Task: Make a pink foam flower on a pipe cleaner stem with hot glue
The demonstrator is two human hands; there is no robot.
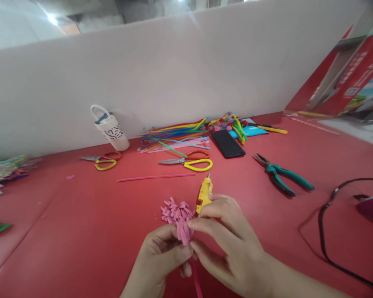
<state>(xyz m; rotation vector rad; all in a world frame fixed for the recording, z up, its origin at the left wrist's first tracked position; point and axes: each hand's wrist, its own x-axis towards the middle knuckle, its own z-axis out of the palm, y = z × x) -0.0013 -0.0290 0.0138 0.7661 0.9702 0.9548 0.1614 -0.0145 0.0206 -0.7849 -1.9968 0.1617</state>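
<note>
My left hand [166,253] pinches a small pink fringed flower [184,232] between thumb and fingers, low in the middle of the view. A darker pink stem [196,278] runs down from beneath the flower between my hands. From the right, my right hand [231,240] has its index finger and thumb closed on the flower's side. Just behind the flower lies a heap of pink fringed pieces [176,210] on the red table. Beyond my right knuckles is a yellow glue gun [205,192], its nozzle pointing away and its lower part hidden.
Behind are a straight pink pipe cleaner [155,178], two pairs of scissors [199,165], colored pipe cleaners [174,134], a black phone [228,143] and a white cup [112,132]. To the right lie green-handled pliers [282,176] and a black cable [321,231].
</note>
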